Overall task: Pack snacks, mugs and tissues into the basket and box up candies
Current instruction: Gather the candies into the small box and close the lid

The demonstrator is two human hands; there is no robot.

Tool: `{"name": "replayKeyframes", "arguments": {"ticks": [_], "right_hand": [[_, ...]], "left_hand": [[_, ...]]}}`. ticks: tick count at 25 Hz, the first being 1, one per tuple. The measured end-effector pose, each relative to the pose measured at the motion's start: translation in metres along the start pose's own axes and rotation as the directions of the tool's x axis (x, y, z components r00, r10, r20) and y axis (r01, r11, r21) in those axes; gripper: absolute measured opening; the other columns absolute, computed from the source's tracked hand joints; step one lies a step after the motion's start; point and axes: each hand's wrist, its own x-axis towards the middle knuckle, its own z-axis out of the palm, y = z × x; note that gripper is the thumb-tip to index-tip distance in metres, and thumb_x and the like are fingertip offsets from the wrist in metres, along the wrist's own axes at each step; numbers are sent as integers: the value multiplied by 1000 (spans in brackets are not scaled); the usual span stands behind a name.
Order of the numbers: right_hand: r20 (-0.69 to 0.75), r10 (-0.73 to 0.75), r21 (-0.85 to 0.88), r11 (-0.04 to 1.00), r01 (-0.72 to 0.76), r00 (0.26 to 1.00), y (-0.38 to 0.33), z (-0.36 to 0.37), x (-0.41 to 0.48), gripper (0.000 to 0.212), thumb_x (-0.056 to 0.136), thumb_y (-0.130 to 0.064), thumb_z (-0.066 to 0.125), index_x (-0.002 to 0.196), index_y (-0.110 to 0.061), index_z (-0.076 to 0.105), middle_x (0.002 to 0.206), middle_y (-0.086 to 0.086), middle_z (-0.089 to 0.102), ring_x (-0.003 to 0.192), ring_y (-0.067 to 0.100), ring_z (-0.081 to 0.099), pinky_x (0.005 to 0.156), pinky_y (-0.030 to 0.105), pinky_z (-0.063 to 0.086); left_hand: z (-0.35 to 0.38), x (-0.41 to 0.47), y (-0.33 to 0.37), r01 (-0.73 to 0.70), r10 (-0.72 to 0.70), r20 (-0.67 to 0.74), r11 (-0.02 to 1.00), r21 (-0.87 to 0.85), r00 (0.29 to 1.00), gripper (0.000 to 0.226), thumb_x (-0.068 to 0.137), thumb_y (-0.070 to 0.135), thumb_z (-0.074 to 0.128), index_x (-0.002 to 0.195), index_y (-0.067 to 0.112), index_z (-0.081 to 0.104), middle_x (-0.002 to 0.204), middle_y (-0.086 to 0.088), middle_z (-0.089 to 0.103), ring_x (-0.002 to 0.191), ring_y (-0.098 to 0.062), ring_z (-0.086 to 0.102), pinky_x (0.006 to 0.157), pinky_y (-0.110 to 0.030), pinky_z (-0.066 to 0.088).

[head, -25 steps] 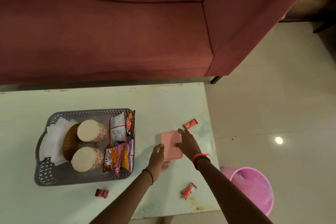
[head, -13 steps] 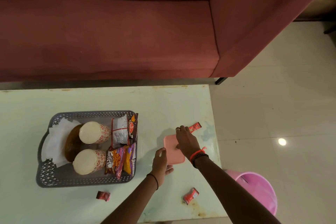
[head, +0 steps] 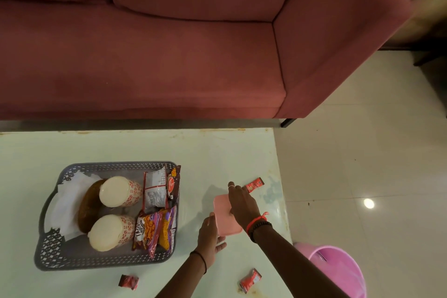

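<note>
Dark red sofa [head: 169, 55] spans the top, armrest at right, one black leg [head: 286, 123] showing under it. Pale green table [head: 121, 147] sits just in front, far edge and near right corner stained brown. Cream tiled floor [head: 362, 152] at right, with a bright light glare [head: 368, 203]. Pink bucket [head: 348, 271] on floor beside table's near right corner.

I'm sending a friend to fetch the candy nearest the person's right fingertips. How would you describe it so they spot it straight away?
Start at the pale table in front of the red sofa and find the small pink box near its right edge. Just beyond the box, by the right hand, lies a red candy wrapper. It is the only candy on the sofa side of the box; the other two lie at the near edge.
</note>
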Motion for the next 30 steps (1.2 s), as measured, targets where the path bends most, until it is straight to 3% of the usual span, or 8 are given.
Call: {"name": "replayKeyframes", "arguments": {"ticks": [6, 9, 12, 15, 17, 21, 24, 30], "right_hand": [[-40, -27, 11, 1000, 28, 999, 2, -10, -13, 46, 93, -2, 42, 138, -6, 33, 121, 15, 57, 110, 29, 57, 87, 36, 51], [-29, 41, 222, 974, -33, 999, 5, -23, -21, 25, 90, 1, 43, 113, -3, 53, 103, 17, 65, 92, 30, 64, 75, 34, 50], [10, 126, 443, 889, -118, 992, 15, -33, -39, 14, 85, -2, 56, 99, -1, 59, 91, 13, 63, 78, 22, 57, 68, 26, 43], [-2, 194, 508, 845, -166, 981, 34, -36, -65, 7, 82, -4, 63, 88, -8, 60, 85, 7, 62, 74, 20, 55, 60, 21, 40], [-46, 248, 498, 845, -193, 968, 48, -30, -84, 14, 81, -3, 63, 77, -15, 55, 80, 3, 61, 71, 18, 55, 52, 15, 37], [-194, 274, 278, 936, -215, 942, 56, 11, -110, 7, 85, -2, 59, 89, -8, 59, 94, 7, 61, 86, 21, 57, 63, 20, 40], [-175, 248, 158, 962, -221, 953, 54, 48, -114, 12, 89, -2, 51, 100, -4, 58, 104, 9, 58, 97, 23, 56, 71, 28, 49], [-66, 316, 310, 908, -281, 946, 47, 90, -119, 19, 91, 1, 42, 96, 1, 60, 101, 17, 60, 87, 29, 61, 76, 38, 53]], "left_hand": [[-5, -10, 4, 57, -59, 62, 998, 35, 996, 52, 98, 49, 24, 140, 20, 30, 146, -15, 37, 132, -34, 39, 105, -58, 37], [-6, -14, 1, 56, -57, 12, 996, 71, 998, 55, 97, 51, 21, 144, 22, 24, 150, -12, 32, 133, -33, 39, 104, -57, 34], [-10, -13, -6, 6, 8, -78, 983, 184, 997, 57, 98, 49, 21, 143, 15, 30, 145, -15, 39, 128, -33, 44, 105, -51, 35], [-16, -13, -14, -61, 102, -131, 956, 288, 986, 56, 98, 44, 26, 133, 4, 43, 137, -25, 47, 127, -38, 45, 110, -49, 34], [-22, -16, -19, -98, 155, -145, 936, 339, 977, 55, 98, 43, 28, 125, 0, 50, 129, -29, 53, 122, -40, 48, 107, -48, 37], [-31, -22, -31, -160, 254, -140, 864, 477, 957, 57, 98, 43, 28, 122, -3, 52, 125, -26, 56, 117, -38, 51, 102, -44, 40], [-35, -27, -42, -165, 263, -123, 843, 512, 957, 57, 98, 45, 28, 123, -2, 51, 126, -25, 55, 116, -37, 51, 100, -42, 39], [-52, -40, -63, -212, 316, -63, 758, 617, 947, 53, 98, 42, 32, 115, -3, 54, 116, -23, 58, 109, -35, 53, 85, -33, 37]]}}
